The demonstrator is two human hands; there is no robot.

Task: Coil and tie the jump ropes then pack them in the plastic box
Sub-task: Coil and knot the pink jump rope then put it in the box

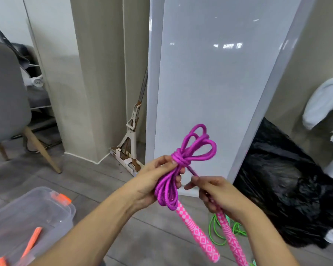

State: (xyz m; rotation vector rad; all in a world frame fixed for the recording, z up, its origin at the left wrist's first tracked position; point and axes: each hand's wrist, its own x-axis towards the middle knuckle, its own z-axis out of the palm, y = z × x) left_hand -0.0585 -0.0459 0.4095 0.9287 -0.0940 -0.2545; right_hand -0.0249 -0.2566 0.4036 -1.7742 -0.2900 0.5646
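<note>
**Hand state.** Your left hand [154, 181] grasps the purple jump rope [183, 162] in mid-air, in front of the white panel [210, 83]. Its fingers [178, 180] are curled round the gathered strands just below the wrap that binds the bundle at its middle. Your right hand [217, 194] pinches the free strand of the rope between thumb and forefinger, near the wrap. That strand runs straight from the wrap to the pinch. The other fingers of the right hand are curled over the top of the second pink handle [231, 239].

**Rope state.** Above the wrap, several loops fan upward. Below it, the remaining loops hang past your left palm. The first pink handle [198, 235] hangs below those loops. Both handles point down and slightly right.

**Surroundings.**
- The plastic box [27, 214] stands on the floor [96, 181] at lower left, well apart from the rope. It is clear, with an orange latch [62, 198].
- An orange handle [32, 242] lies inside the box.
- The green jump rope [217, 233] lies loose on the floor beneath your right hand.
- A black plastic bag [286, 198] sits at right.
- A mop [131, 135] leans in the corner.
- A grey chair [4, 93] stands at left.
</note>
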